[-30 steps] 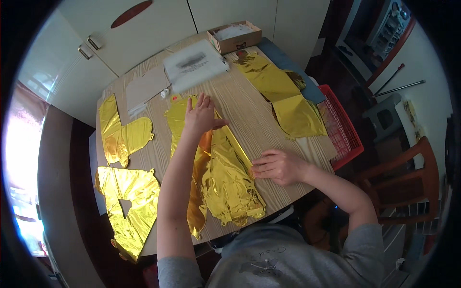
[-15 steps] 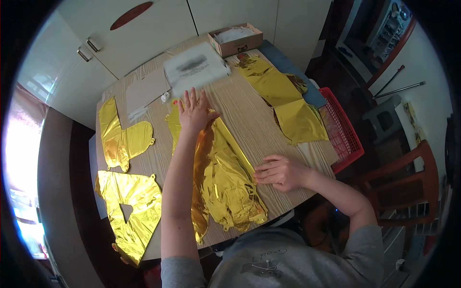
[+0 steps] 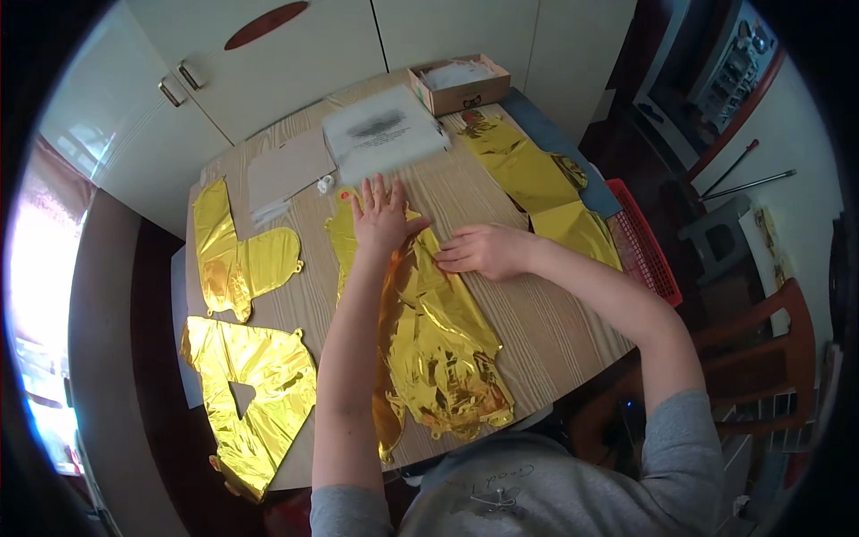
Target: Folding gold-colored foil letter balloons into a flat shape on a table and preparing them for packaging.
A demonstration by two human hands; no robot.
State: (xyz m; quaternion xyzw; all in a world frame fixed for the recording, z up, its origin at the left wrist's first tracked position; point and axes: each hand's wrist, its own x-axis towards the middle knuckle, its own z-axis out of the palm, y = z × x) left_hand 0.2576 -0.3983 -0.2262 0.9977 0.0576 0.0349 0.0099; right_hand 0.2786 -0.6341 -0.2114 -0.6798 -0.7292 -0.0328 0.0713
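"What's lying there?"

"A crinkled gold foil piece (image 3: 438, 336), nearer the person than the cardboard box (image 3: 470, 94). Left hand (image 3: 382, 224): grip spread flat on it. Right hand (image 3: 488, 251): fingers together at its edge (whether pinching, I can't tell)."

"And around?"

"Wood-grained tabletop (image 3: 559, 345) under the box; smooth, pale cabinets (image 3: 456, 36) behind it."

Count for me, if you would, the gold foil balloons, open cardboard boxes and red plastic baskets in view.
Gold foil balloons: 4, taking the middle foil as one
Open cardboard box: 1
Red plastic basket: 1
Total: 6
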